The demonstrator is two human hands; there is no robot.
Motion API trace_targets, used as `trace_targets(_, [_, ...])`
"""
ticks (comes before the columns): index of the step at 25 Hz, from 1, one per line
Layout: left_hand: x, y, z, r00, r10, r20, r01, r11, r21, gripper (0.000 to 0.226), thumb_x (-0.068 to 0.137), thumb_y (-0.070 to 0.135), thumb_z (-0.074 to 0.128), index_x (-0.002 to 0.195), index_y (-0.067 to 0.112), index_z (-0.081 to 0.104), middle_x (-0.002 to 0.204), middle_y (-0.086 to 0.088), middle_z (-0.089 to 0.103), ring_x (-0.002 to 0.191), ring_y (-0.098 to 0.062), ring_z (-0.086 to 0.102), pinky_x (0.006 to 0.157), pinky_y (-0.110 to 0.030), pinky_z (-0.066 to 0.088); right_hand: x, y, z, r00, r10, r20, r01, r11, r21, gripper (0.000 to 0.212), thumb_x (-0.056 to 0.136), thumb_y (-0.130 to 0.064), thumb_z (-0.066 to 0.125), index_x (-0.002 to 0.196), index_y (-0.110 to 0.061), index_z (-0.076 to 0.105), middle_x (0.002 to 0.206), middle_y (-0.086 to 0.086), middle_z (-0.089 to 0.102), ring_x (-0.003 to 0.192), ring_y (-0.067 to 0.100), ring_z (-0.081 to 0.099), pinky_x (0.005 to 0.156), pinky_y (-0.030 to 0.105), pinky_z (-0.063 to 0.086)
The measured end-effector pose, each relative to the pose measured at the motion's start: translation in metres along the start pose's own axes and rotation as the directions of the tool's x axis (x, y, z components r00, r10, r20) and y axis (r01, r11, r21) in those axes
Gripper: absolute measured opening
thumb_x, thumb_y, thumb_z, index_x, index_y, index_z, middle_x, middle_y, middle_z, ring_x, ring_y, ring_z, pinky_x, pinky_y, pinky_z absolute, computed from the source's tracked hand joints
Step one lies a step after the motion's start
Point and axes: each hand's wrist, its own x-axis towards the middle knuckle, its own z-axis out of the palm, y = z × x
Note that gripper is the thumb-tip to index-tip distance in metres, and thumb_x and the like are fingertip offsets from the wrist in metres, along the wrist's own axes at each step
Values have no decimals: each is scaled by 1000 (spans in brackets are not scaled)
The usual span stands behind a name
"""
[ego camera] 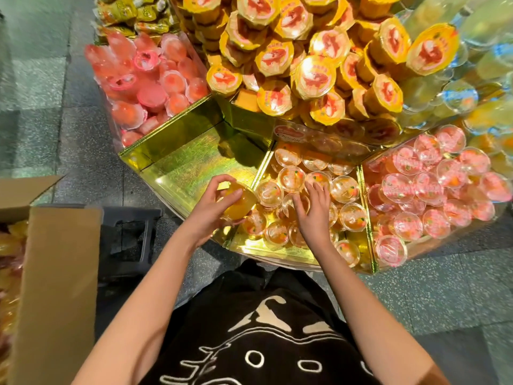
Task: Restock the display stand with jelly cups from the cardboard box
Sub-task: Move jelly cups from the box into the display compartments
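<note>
Gold display stand [180, 159]: left hand [211, 208] around jelly cup [242, 202], right hand [313, 215] flat on cups [344, 188]

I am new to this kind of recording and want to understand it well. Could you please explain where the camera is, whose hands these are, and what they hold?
There is no machine here: a person works with bare hands. The one picture comes from a camera worn on the head, looking down. The left hand grips an orange jelly cup at the edge of a gold compartment that holds similar cups. The right hand rests open on those cups. At lower left stands the cardboard box. Pink cups and yellow-lidded cups lie nearby.
</note>
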Motion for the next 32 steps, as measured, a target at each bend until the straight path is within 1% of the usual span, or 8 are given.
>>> trace_targets(2, [2,-5,6,996,84,-31,-76,976,204,27,80,43,65,100,32,50,122,-2,52,100,-26,60,64,-32,54,-13,6,-8,998,31,-59,-27,998,59,50,100,-34,51,145,-15,42,155,6,32,149,20,8,120,43,16])
trace_targets(4, [7,-14,12,982,187,-34,-159,906,392,25,87,38,64,97,23,47,114,4,53,104,-14,53,75,-27,49,-23,11,-13,995,30,-99,-22,997,73,48,100,-33,52,143,-14,43,151,5,38,148,21,13,119,40,17])
trace_targets(9, [14,-20,25,970,244,18,-215,817,535,41,82,26,77,111,24,47,115,9,56,102,1,53,86,-23,50,-39,13,-19,993,-3,-122,14,996,87,45,100,-28,53,142,-14,45,150,4,41,148,22,14,116,30,13])
trace_targets(11, [18,-26,25,966,252,52,-231,763,603,57,76,25,83,118,25,45,116,8,54,105,-4,54,88,-19,46,-42,17,-19,993,5,-115,4,997,83,44,100,-26,53,141,-12,46,150,4,41,148,22,14,114,28,12])
trace_targets(15, [30,-47,21,957,283,61,-228,604,764,68,63,48,85,118,36,46,123,2,52,119,-22,48,95,-38,45,-49,26,-19,995,43,-85,-35,995,88,44,101,-26,52,141,-10,45,149,6,42,148,20,12,114,31,13])
trace_targets(18, [35,-63,23,973,219,72,-178,515,838,77,70,31,87,133,28,43,134,-4,43,125,-22,45,101,-32,40,-56,32,-17,996,56,-68,-49,994,100,43,101,-24,52,141,-10,45,148,7,43,148,22,13,118,40,17])
trace_targets(23, [43,-90,26,953,294,70,-141,228,963,85,75,41,81,143,17,37,136,-10,42,129,-27,37,108,-40,36,-66,33,-14,997,64,-39,-60,992,113,44,101,-23,52,142,-12,44,150,7,39,148,20,12,119,42,20])
trace_targets(32, [62,-105,27,939,342,47,-120,196,973,89,77,45,79,147,15,33,139,-11,39,129,-27,35,109,-39,33,-63,37,-14,992,123,-27,-119,985,123,39,102,-21,48,139,-11,47,147,7,41,146,21,16,118,40,19])
